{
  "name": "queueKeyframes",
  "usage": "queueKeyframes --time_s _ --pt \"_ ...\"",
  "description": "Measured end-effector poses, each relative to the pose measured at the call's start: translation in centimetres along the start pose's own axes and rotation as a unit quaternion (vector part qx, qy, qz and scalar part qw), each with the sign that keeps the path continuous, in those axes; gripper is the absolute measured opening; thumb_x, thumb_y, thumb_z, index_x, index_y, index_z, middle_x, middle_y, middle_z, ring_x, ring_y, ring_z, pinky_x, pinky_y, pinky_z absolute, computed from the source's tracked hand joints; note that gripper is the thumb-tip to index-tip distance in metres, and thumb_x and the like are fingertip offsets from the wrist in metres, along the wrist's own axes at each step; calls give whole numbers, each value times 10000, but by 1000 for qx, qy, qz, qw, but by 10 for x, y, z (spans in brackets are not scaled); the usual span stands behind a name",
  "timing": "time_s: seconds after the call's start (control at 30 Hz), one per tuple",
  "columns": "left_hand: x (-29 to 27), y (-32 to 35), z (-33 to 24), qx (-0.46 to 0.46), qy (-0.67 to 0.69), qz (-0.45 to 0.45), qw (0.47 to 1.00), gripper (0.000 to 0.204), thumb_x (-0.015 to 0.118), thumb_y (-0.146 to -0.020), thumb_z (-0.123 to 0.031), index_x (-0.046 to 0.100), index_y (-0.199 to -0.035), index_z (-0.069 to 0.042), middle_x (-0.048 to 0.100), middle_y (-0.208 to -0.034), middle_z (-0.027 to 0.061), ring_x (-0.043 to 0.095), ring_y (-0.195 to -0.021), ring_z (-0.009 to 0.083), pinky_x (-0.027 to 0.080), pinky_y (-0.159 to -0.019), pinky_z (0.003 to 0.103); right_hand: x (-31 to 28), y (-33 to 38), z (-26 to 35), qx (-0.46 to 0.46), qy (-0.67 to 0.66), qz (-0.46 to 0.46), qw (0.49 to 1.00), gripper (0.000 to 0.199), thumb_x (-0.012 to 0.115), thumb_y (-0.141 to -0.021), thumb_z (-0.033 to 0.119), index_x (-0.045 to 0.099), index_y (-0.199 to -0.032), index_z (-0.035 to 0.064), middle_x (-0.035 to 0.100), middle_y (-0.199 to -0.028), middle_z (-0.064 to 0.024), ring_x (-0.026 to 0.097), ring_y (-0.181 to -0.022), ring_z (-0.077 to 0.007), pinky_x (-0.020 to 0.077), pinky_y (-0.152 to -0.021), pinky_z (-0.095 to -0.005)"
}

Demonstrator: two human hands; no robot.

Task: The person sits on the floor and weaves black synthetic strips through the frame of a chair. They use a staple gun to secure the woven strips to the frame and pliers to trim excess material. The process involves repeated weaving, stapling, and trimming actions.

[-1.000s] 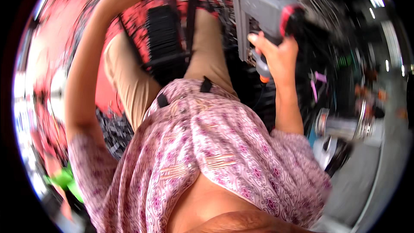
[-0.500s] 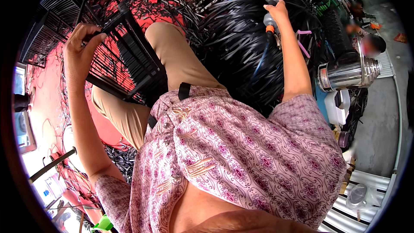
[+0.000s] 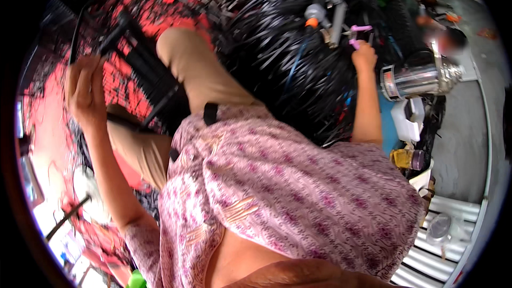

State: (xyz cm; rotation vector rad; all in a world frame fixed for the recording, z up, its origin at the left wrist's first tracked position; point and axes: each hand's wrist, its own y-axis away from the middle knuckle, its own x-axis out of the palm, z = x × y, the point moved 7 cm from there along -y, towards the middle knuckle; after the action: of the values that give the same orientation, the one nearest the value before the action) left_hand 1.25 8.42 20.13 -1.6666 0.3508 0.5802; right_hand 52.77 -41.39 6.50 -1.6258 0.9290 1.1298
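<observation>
My right hand [image 3: 365,57] is closed on the pink handles of a pair of scissors [image 3: 356,36], over a heap of black strips [image 3: 277,26]. Just beyond it, a grey and red air stapler [image 3: 326,2] with an orange hose fitting lies on the strips, with no hand on it. My left hand [image 3: 85,88] has its fingers curled at the corner of a black slatted frame [image 3: 146,66], which leans against my legs. Blur partly hides where the fingers meet the frame.
Red floor [image 3: 53,122] on the left is littered with black scraps. To the right stand a shiny metal flask [image 3: 410,81], a white plastic container [image 3: 408,120] and a jar with yellow contents [image 3: 402,158]. Another person [image 3: 445,40] is at the far right.
My right hand has let go of the air stapler, drawn back toward me and taken hold of the scissors. My left hand has shifted slightly left and down, with the frame still beside it.
</observation>
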Motion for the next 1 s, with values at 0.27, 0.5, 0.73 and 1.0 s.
queueKeyframes --time_s 0.27,0.5,0.73,1.0 --pt "-5 -11 -7 -65 21 -34 997 76 727 -883 16 718 -957 4 690 -960 99 666 -908 258 514 -812 350 -19 -18 -21 55 -38 -92 994 253 582 -949 185 671 -1080 -12 681 -1085 -255 695 -973 -454 581 -837 -513" --pt "-12 -12 -24 -19 -21 -56 998 110 735 -873 36 729 -978 5 702 -990 107 677 -918 266 540 -818 375 -116 -4 -7 96 -499 -256 823 298 660 -964 301 665 -947 3 631 -746 -48 602 -646 -194 472 -618 -355" --pt "27 -8 -90 -174 255 -20 951 386 735 -891 -172 669 -1236 -12 659 -1181 160 627 -1115 312 481 -984 386 -200 91 241 -150 -852 184 467 292 624 -1033 204 648 -1163 -56 476 -691 17 347 -476 -21 243 -435 -189" --pt "93 77 -94 -413 642 -44 644 716 424 -1073 -565 424 -1497 12 630 -1270 84 549 -1236 185 403 -1100 359 -203 217 389 -368 -767 315 420 787 672 -969 472 413 -1500 -48 590 -1381 -165 567 -1251 -222 413 -1078 -374"
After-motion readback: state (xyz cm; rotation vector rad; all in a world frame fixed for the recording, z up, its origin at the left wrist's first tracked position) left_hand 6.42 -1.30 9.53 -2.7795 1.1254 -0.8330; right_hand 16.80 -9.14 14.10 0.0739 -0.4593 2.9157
